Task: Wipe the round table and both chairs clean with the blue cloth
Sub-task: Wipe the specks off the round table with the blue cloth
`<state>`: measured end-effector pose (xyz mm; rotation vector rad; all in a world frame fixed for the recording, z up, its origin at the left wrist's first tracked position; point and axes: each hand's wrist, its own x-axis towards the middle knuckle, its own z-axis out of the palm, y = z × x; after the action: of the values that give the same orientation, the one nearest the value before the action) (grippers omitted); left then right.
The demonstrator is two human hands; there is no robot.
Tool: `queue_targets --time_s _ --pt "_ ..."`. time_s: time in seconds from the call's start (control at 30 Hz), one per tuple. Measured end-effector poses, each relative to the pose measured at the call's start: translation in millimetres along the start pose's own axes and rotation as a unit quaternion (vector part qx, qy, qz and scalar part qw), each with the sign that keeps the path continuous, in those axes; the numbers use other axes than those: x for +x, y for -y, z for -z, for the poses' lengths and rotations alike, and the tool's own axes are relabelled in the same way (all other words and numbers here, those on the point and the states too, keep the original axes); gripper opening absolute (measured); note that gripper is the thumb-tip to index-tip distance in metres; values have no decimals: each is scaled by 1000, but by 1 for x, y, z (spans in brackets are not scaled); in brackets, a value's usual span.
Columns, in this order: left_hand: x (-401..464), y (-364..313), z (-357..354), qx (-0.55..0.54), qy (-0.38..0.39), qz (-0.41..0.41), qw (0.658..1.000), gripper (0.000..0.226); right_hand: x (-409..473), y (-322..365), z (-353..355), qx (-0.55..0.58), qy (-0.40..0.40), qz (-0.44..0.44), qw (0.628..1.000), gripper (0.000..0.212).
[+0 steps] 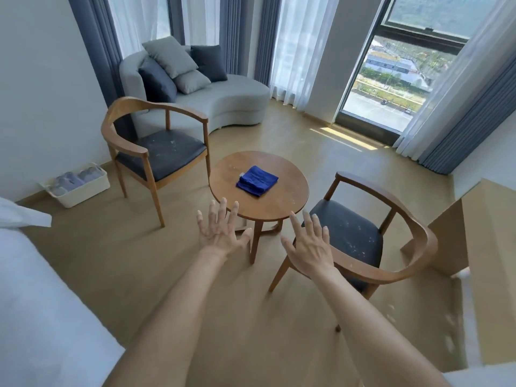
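Both hands (220, 230) (310, 241) spread, empty, folded blue cloth (257, 181) corner-on

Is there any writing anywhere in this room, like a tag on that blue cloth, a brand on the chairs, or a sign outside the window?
No text can be read anywhere in this view.
blue cloth: a small pale tag shows at its left edge, too small to read.
chairs and, round table: no marks or labels visible.
white basket by the wall: no lettering visible.
Buildings outside the window: too distant and blurred to show any sign.
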<state>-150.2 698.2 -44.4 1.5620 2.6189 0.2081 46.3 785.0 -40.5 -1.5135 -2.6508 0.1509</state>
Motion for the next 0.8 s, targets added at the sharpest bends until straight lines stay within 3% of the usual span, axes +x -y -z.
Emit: queue_targets --time_s 0.37,0.8 --pt "167 5 -45 41 41 30 998 81 196 -12 -42 36 44 50 997 64" --pt "383 -5 -68 65 113 14 991 78 404 -28 -82 80 113 3 990 64"
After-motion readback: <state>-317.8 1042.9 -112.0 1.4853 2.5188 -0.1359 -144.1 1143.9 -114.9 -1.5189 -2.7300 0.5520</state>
